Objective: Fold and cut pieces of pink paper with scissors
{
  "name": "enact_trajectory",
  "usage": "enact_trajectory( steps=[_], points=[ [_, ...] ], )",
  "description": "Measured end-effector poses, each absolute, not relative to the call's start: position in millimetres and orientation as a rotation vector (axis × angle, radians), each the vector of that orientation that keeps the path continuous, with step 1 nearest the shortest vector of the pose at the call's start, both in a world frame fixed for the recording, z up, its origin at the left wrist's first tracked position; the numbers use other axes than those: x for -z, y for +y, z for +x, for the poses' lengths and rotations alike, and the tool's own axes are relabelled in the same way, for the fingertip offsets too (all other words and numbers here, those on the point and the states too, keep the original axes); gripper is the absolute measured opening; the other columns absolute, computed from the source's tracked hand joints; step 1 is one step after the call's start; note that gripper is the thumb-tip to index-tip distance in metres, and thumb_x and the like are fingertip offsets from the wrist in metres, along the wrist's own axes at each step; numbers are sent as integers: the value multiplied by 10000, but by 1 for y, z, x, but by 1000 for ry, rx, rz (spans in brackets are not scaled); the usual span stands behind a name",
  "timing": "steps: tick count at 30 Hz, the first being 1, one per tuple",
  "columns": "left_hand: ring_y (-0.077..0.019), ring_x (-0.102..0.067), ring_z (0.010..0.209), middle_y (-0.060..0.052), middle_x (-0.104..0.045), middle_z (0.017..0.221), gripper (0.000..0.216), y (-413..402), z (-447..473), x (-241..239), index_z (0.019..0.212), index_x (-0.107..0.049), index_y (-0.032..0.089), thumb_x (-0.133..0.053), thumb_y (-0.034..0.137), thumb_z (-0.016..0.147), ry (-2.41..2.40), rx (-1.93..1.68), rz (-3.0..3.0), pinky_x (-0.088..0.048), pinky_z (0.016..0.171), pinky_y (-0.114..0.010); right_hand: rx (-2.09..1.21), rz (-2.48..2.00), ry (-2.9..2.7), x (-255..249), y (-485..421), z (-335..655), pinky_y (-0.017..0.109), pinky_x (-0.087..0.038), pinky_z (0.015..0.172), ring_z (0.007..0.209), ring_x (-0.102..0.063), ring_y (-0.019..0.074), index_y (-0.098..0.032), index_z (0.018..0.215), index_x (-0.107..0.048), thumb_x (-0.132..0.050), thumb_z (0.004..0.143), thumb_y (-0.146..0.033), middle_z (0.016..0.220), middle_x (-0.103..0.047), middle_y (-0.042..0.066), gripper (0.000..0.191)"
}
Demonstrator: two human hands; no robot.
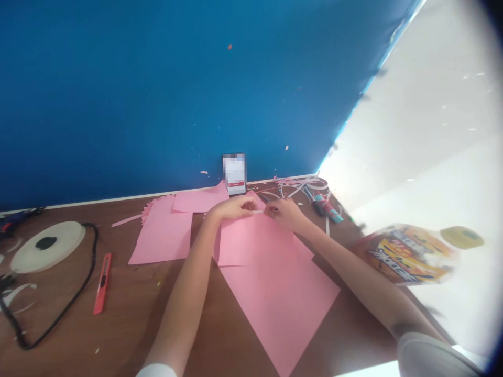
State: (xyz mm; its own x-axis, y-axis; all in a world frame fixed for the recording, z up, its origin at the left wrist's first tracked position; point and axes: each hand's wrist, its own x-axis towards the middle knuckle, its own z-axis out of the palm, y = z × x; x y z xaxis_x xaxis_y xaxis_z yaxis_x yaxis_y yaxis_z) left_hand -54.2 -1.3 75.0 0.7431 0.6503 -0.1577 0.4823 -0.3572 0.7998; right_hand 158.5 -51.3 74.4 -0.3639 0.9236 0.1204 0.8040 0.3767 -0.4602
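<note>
My left hand (231, 208) and my right hand (283, 212) meet over the far edge of a pink paper sheet (255, 241). Both pinch a thin white stick-like thing (258, 211) between their fingertips. The pink sheet lies on top of a larger pink sheet (283, 298) on the brown table (118, 324). Both hands have their fingers closed.
More pink sheets (165, 235) lie to the left. A red utility knife (102, 283), a white round disc (47, 246) and a black cable (58, 314) are at the left. A phone (234, 173) leans on the blue wall. Paper strips and pens (322, 201) sit far right, a colourful bottle (412, 254) nearer.
</note>
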Motion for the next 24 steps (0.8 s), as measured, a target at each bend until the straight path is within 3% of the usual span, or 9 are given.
enact_trajectory(
  steps=[7, 15, 20, 24],
  points=[
    [-162, -592, 820, -40, -622, 900, 354, -1, -54, -68, 1140, -584, 210, -571, 226, 786, 907, -263, 2020, -446, 699, -262, -395, -1565, -2377, -62, -44, 164, 388, -374, 813, 796, -627, 229, -216, 834, -705, -500, 869, -254, 799, -707, 64, 211],
    [-160, -584, 812, -31, -611, 895, 437, -2, -49, -65, 1270, -499, 244, -529, 271, 835, 880, -348, 2007, -431, 695, -265, -87, -1663, -2318, -57, -50, 156, 441, -351, 859, 1062, -558, 321, -223, 1091, -667, -489, 891, -325, 1171, -654, 121, 287],
    [-161, -590, 824, -32, -628, 909, 514, 1, -66, -66, 1314, -455, 239, -565, 287, 814, 928, -301, 1919, -433, 704, -265, -106, -1748, -2345, -58, -48, 162, 415, -326, 834, 942, -584, 292, -221, 898, -698, -443, 854, -161, 881, -701, 101, 266],
    [-162, -592, 803, -35, -631, 884, 378, 8, -84, -64, 1159, -563, 201, -583, 334, 806, 985, -246, 1916, -438, 711, -270, -110, -1775, -2352, -61, -48, 165, 405, -311, 819, 976, -558, 297, -216, 780, -684, -478, 841, -201, 892, -701, 97, 215]
  ],
)
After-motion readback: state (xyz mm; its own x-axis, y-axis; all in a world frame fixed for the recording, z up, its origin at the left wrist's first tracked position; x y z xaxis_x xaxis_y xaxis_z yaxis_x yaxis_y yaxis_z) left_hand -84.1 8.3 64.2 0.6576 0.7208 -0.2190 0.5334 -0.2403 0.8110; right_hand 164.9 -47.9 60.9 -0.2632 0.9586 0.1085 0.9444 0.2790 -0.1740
